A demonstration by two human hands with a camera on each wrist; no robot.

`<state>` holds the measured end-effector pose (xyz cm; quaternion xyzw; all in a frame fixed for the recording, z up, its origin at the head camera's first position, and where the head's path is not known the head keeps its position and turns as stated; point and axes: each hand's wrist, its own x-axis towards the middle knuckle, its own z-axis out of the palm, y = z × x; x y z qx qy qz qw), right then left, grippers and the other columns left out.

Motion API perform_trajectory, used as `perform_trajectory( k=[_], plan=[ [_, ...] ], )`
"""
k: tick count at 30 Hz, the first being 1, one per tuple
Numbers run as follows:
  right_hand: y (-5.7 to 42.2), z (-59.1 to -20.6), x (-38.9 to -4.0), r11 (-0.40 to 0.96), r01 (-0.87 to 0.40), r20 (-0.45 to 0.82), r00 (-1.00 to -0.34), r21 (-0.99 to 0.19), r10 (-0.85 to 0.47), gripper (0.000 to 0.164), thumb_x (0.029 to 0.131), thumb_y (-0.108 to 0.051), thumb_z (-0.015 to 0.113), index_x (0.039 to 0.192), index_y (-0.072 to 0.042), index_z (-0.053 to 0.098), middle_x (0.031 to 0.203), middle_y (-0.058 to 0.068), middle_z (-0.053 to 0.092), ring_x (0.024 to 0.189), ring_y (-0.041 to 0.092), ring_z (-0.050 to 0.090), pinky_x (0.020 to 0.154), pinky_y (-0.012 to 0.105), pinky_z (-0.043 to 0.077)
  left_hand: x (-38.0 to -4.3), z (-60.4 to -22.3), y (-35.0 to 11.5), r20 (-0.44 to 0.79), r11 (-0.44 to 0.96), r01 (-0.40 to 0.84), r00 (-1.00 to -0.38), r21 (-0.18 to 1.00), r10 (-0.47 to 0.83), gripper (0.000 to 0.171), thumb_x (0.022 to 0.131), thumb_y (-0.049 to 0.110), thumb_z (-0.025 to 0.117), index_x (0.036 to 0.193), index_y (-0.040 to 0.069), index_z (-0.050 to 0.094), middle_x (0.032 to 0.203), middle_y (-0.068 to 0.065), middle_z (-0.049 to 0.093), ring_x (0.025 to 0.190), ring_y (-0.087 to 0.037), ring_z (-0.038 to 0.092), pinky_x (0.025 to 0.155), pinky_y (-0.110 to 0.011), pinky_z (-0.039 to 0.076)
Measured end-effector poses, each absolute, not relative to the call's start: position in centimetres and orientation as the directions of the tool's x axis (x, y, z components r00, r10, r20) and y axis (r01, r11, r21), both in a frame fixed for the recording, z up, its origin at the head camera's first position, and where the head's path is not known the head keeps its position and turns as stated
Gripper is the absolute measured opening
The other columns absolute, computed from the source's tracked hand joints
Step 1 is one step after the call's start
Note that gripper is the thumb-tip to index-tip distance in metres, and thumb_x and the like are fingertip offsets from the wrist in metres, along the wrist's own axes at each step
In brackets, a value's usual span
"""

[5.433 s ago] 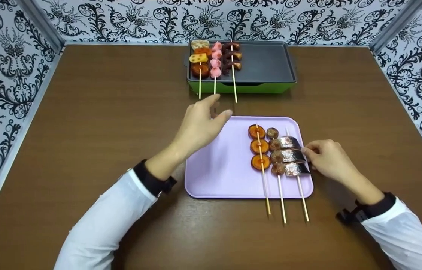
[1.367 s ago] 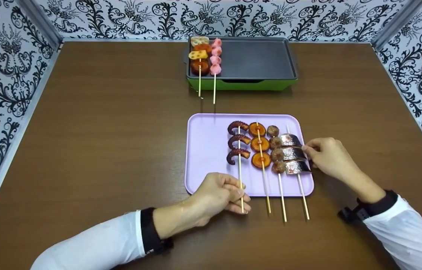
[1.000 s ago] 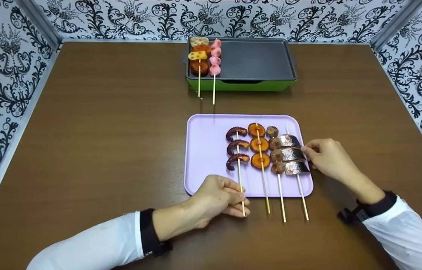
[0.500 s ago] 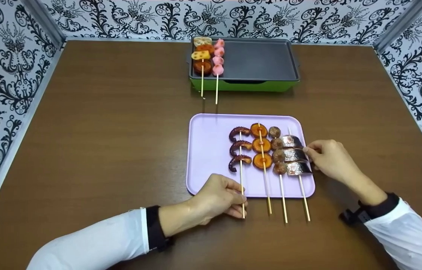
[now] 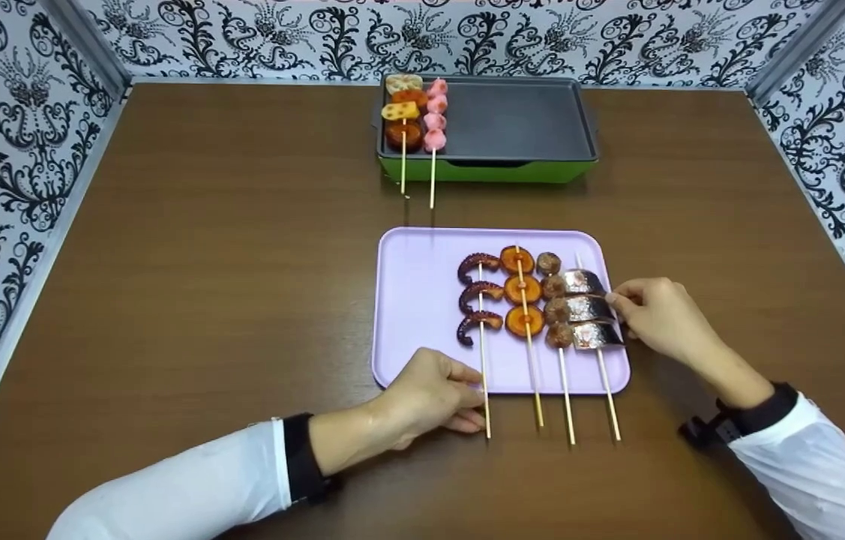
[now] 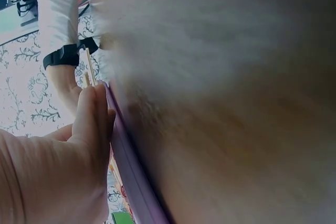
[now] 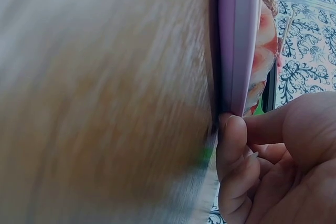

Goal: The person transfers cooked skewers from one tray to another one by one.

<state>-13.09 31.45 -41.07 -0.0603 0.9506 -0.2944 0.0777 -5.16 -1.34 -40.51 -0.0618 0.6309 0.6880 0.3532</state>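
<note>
On the lilac tray (image 5: 415, 300), an octopus-tentacle skewer (image 5: 480, 294) lies left of a skewer of round orange slices (image 5: 523, 289). My left hand (image 5: 429, 394) is at the tray's front edge, its fingertips right beside the bare stick of the octopus skewer; in the left wrist view its fingers (image 6: 89, 114) look fairly straight. My right hand (image 5: 658, 319) pinches the tray's right rim between thumb and forefinger, as the right wrist view shows at the rim (image 7: 239, 51). A meatball skewer (image 5: 558, 335) and a silver-skinned fish skewer (image 5: 593, 335) lie close to that hand.
Behind the tray stands a green grill (image 5: 519, 172) with a dark grey plate (image 5: 519, 120). On its left side lie a mixed skewer (image 5: 403, 135) and a pink-ball skewer (image 5: 435, 139), sticks overhanging the front. Patterned panels border the brown table (image 5: 205, 262).
The octopus skewer has gone from the grill to the tray, carried by my left hand. Just now the left fingers have slipped leftward off its stick. My right hand has stayed at the rim.
</note>
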Motion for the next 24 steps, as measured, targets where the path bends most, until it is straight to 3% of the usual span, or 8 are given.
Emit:
perform_trajectory(
  k=[3, 7, 11, 15, 20, 24],
  plan=[
    [31.5, -41.1, -13.1, 0.821, -0.069, -0.113, -0.981, -0.567, -0.161, 0.019, 0.101, -0.011, 0.06, 0.094, 0.001, 0.073, 0.065, 0.004, 0.063, 0.054, 0.016, 0.06, 0.045, 0.027, 0.044, -5.4, -40.3, -1.7, -0.514, 0.056, -0.545, -0.745, 0.836, 0.426, 0.031, 0.091, -0.012, 0.063, 0.121, -0.019, 0.059, 0.094, -0.025, 0.071, 0.07, -0.03, 0.074, 0.065, -0.034, 0.06],
    [31.5, -41.0, -13.2, 0.821, -0.07, -0.113, -0.98, -0.567, -0.162, 0.019, 0.101, -0.011, 0.06, 0.095, 0.001, 0.073, 0.066, 0.004, 0.062, 0.055, 0.017, 0.06, 0.046, 0.027, 0.044, -5.8, -40.0, -2.4, -0.433, 0.087, -0.442, -0.789, 0.893, 0.436, 0.022, 0.09, -0.013, 0.06, 0.111, -0.017, 0.063, 0.085, -0.026, 0.071, 0.062, -0.023, 0.071, 0.062, -0.034, 0.06],
    [31.5, -41.0, -13.2, 0.82, -0.066, -0.117, -0.98, -0.568, -0.16, 0.02, 0.101, -0.012, 0.06, 0.096, 0.001, 0.073, 0.067, 0.005, 0.063, 0.055, 0.017, 0.06, 0.046, 0.027, 0.045, -6.5, -39.4, -2.9, -0.25, 0.249, -0.159, -0.884, 0.955, 0.395, 0.009, 0.089, -0.006, 0.064, 0.096, -0.008, 0.07, 0.077, -0.011, 0.069, 0.063, -0.011, 0.063, 0.063, -0.028, 0.057],
    [31.5, -40.9, -13.2, 0.822, -0.058, -0.126, -0.98, -0.567, -0.156, 0.02, 0.101, -0.012, 0.059, 0.099, 0.002, 0.073, 0.069, 0.006, 0.064, 0.056, 0.018, 0.062, 0.046, 0.027, 0.046, -7.0, -38.5, -3.1, -0.03, 0.408, 0.122, -0.937, 0.905, 0.348, 0.005, 0.089, 0.002, 0.067, 0.089, 0.003, 0.071, 0.077, 0.002, 0.063, 0.073, -0.014, 0.059, 0.07, -0.029, 0.051],
    [31.5, -41.0, -13.2, 0.823, -0.054, -0.132, -0.979, -0.566, -0.155, 0.021, 0.102, -0.013, 0.059, 0.098, 0.001, 0.074, 0.069, 0.005, 0.064, 0.056, 0.017, 0.061, 0.047, 0.027, 0.046, -7.8, -37.9, -2.9, 0.214, 0.494, 0.366, -0.916, 0.789, 0.338, 0.007, 0.089, 0.004, 0.067, 0.096, 0.005, 0.068, 0.091, -0.001, 0.062, 0.09, -0.022, 0.058, 0.083, -0.034, 0.049],
    [31.5, -41.0, -13.2, 0.829, -0.063, -0.12, -0.981, -0.556, -0.155, 0.021, 0.101, -0.015, 0.06, 0.096, -0.001, 0.074, 0.067, 0.004, 0.063, 0.054, 0.016, 0.059, 0.046, 0.028, 0.044, -9.2, -37.7, -2.6, 0.426, 0.626, 0.55, -0.832, 0.553, 0.354, 0.02, 0.089, 0.008, 0.069, 0.108, 0.003, 0.067, 0.102, -0.006, 0.062, 0.098, -0.024, 0.054, 0.089, -0.037, 0.046]
  ],
)
